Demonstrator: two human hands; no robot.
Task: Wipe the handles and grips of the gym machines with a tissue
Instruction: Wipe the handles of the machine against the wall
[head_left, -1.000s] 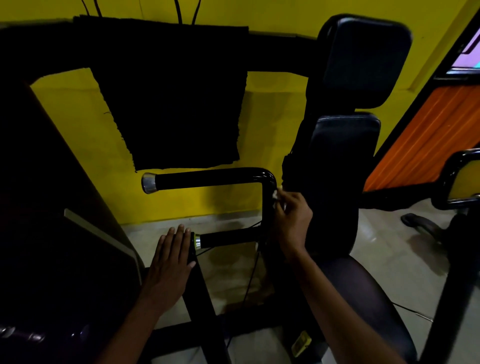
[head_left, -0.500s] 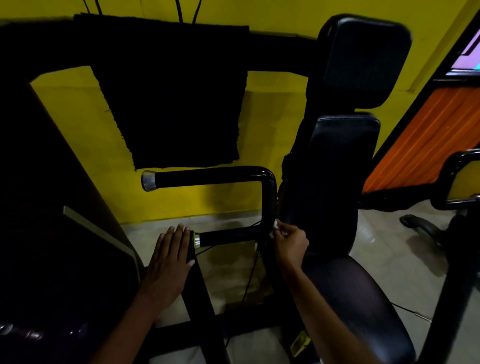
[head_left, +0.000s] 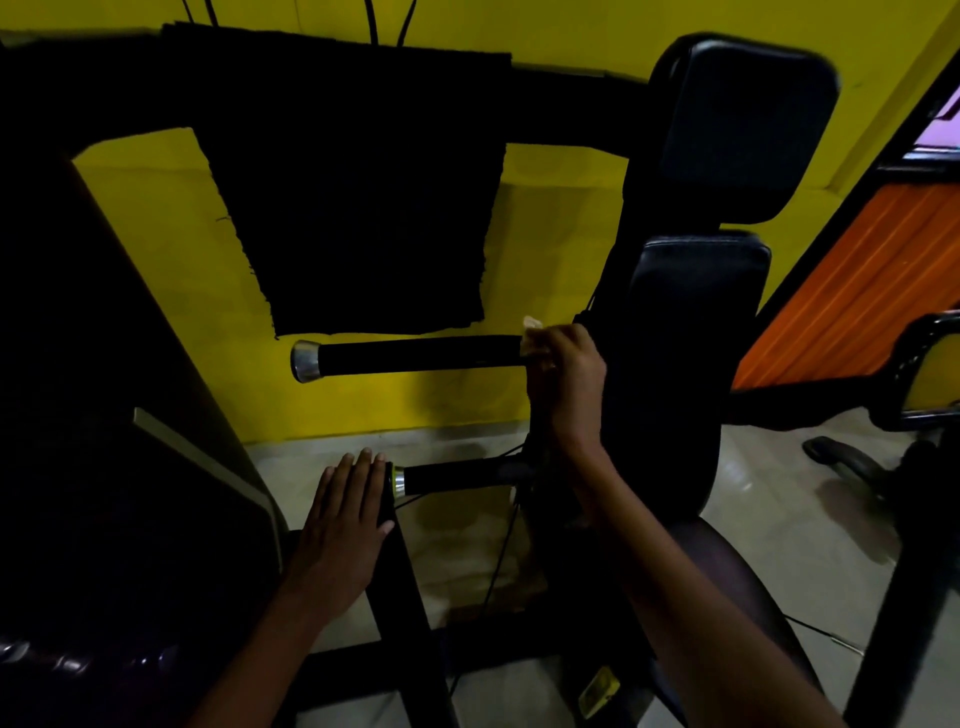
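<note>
From the head camera, we see our right hand (head_left: 563, 371) clenched around a white tissue (head_left: 531, 332) at the inner end of the upper handle (head_left: 415, 354), right where the bar bends downward. The handle's long axis runs level and straight out to the left of that grip, ending in a silver cap (head_left: 305, 360) well apart from it, so we judge the wipe should travel leftward along the bar. Our left hand (head_left: 348, 525) lies flat and relaxed below, holding nothing, beside the lower handle (head_left: 457, 475), whose length also extends sideways.
</note>
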